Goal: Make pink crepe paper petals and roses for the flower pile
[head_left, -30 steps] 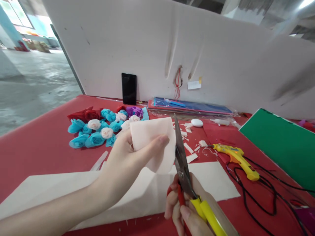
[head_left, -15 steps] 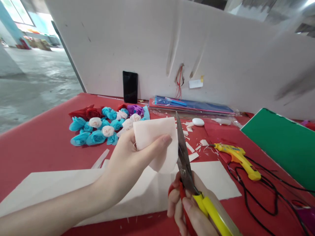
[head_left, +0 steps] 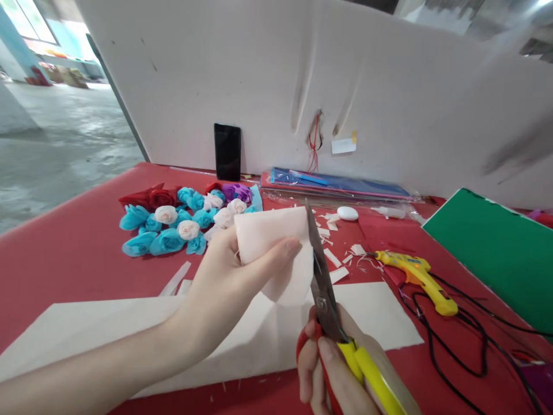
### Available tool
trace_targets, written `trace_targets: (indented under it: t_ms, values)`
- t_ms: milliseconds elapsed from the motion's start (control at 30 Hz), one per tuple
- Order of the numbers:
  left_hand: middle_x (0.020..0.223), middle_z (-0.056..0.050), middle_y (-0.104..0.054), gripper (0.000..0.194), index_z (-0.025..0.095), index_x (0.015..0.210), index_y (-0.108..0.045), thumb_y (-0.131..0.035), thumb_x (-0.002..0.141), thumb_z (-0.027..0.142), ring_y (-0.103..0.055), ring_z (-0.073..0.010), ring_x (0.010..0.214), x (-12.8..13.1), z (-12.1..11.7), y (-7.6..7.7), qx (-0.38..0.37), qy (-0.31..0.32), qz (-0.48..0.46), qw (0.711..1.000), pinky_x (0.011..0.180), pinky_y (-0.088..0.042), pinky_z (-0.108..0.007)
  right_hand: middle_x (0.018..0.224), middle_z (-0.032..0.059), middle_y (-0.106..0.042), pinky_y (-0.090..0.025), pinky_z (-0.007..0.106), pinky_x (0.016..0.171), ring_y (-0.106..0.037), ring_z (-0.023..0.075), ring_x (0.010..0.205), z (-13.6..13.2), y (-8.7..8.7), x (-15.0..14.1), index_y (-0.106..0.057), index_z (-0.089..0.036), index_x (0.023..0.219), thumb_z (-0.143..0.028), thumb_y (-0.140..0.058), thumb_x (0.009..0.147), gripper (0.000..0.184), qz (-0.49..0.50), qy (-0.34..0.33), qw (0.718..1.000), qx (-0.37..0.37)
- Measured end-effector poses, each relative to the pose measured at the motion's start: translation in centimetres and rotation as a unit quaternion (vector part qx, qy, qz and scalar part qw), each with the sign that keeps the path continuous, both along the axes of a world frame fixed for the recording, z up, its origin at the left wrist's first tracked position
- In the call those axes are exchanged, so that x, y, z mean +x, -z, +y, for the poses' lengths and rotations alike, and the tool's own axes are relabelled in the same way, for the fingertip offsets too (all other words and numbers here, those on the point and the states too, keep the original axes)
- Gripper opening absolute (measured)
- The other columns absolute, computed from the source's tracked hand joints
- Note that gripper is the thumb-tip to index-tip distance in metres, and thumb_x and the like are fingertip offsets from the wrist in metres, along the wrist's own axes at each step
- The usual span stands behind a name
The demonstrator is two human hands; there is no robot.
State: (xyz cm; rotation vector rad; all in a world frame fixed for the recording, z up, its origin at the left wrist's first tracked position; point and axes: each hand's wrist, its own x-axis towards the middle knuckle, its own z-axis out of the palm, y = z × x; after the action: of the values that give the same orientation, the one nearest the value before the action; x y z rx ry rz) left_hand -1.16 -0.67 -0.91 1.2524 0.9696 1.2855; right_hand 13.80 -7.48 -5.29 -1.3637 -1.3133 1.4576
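A folded piece of white paper (head_left: 263, 230) is pinched in my left hand (head_left: 242, 282), thumb across its front. My right hand (head_left: 341, 363) grips scissors (head_left: 322, 288) with one red and one yellow handle, blades pointing up and away. The blades lie along the right edge of the folded paper, touching it. Below both hands a long white sheet of paper (head_left: 108, 323) lies on the red table (head_left: 52, 253). Small white paper scraps (head_left: 332, 257) are scattered beyond the scissors.
Blue, white, red and purple paper flowers (head_left: 168, 239) sit at the back left. A black phone (head_left: 227, 151) leans on the wall. To the right are a yellow glue gun (head_left: 419, 276) with its black cable (head_left: 432, 340) and a green board (head_left: 496, 248). Wrapped sheets (head_left: 341, 183) lie along the wall.
The scissor blades have shifted slightly left over the folded paper's right edge and look closer together. My left hand and the paper stay nearly still.
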Motion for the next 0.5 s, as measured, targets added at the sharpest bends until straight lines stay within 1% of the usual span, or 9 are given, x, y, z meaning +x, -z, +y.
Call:
trace_targets:
  t_ms: [67, 100, 167, 233, 267, 367, 433, 500]
  values:
    - [0.067, 0.005, -0.071, 0.009, 0.022, 0.077, -0.071, -0.069, 0.078, 0.031, -0.064, -0.0103, 0.060, 0.0, 0.0, 0.0, -0.004, 0.001, 0.005, 1.000, 0.049, -0.049, -0.011, 0.045, -0.0047, -0.050, -0.039, 0.017, 0.045, -0.046, 0.0079, 0.042, -0.2, -0.6, -0.1, -0.050, -0.021, 0.086, -0.058, -0.052, 0.082, 0.037, -0.007, 0.012, 1.000, -0.028]
    - [0.067, 0.005, -0.071, 0.010, 0.023, 0.079, -0.071, -0.069, 0.078, 0.033, -0.063, -0.0103, 0.060, 0.0, 0.0, 0.0, -0.006, -0.003, 0.009, 1.000, 0.050, -0.049, -0.012, 0.045, -0.0051, -0.049, -0.038, 0.017, 0.043, -0.045, 0.0075, 0.040, -0.2, -0.9, -0.1, -0.049, -0.021, 0.087, -0.060, -0.050, 0.082, 0.039, -0.007, 0.023, 0.999, -0.043]
    - [0.064, 0.006, -0.069, 0.012, 0.023, 0.077, -0.070, -0.070, 0.077, 0.034, -0.061, -0.0094, 0.058, -0.1, 0.0, 0.0, -0.008, -0.009, 0.009, 1.000, 0.048, -0.048, -0.011, 0.047, -0.0047, -0.051, -0.033, 0.016, 0.037, -0.041, 0.0065, 0.036, -0.2, -1.3, 0.0, -0.048, -0.021, 0.087, -0.062, -0.048, 0.082, 0.041, -0.009, 0.038, 0.997, -0.063]
    - [0.062, 0.007, -0.067, 0.012, 0.022, 0.073, -0.069, -0.071, 0.077, 0.034, -0.060, -0.0081, 0.056, -0.1, 0.0, 0.1, -0.013, -0.001, -0.002, 1.000, 0.047, -0.047, -0.010, 0.051, -0.0042, -0.053, -0.029, 0.016, 0.033, -0.037, 0.0050, 0.032, 0.1, -1.5, 0.2, -0.048, -0.021, 0.088, -0.060, -0.047, 0.083, 0.039, 0.007, 0.031, 0.998, -0.056]
    - [0.062, 0.007, -0.067, 0.012, 0.023, 0.072, -0.069, -0.070, 0.077, 0.033, -0.059, -0.0076, 0.055, 0.0, 0.0, 0.1, -0.016, 0.008, -0.012, 1.000, 0.047, -0.047, -0.010, 0.052, -0.0046, -0.053, -0.030, 0.017, 0.033, -0.036, 0.0050, 0.032, 0.3, -1.5, 0.3, -0.049, -0.021, 0.088, -0.058, -0.047, 0.084, 0.037, 0.021, 0.018, 0.999, -0.046]
    - [0.064, 0.007, -0.068, 0.013, 0.023, 0.072, -0.069, -0.068, 0.080, 0.034, -0.061, -0.0081, 0.057, 0.1, 0.0, 0.3, -0.013, 0.030, -0.027, 0.999, 0.047, -0.046, -0.010, 0.053, -0.0048, -0.051, -0.039, 0.019, 0.038, -0.042, 0.0070, 0.038, 1.1, -1.4, 1.0, -0.052, -0.019, 0.085, -0.049, -0.047, 0.085, 0.030, 0.078, -0.026, 0.997, -0.011]
    - [0.064, 0.007, -0.068, 0.014, 0.024, 0.072, -0.069, -0.065, 0.081, 0.034, -0.061, -0.0090, 0.058, 0.0, 0.1, 0.3, 0.021, 0.016, 0.005, 1.000, 0.048, -0.046, -0.012, 0.054, -0.0042, -0.051, -0.041, 0.020, 0.041, -0.044, 0.0074, 0.040, 1.6, -1.5, 1.3, -0.054, -0.018, 0.079, -0.046, -0.049, 0.085, 0.029, 0.119, -0.041, 0.992, 0.000]
    - [0.065, 0.006, -0.067, 0.014, 0.025, 0.072, -0.070, -0.063, 0.083, 0.029, -0.061, -0.0102, 0.059, -0.2, 0.1, 0.1, 0.097, -0.028, 0.080, 0.992, 0.049, -0.046, -0.014, 0.053, -0.0034, -0.051, -0.037, 0.019, 0.040, -0.043, 0.0065, 0.040, 1.8, -1.8, 1.5, -0.057, -0.016, 0.074, -0.045, -0.049, 0.085, 0.032, 0.163, -0.039, 0.986, -0.007]
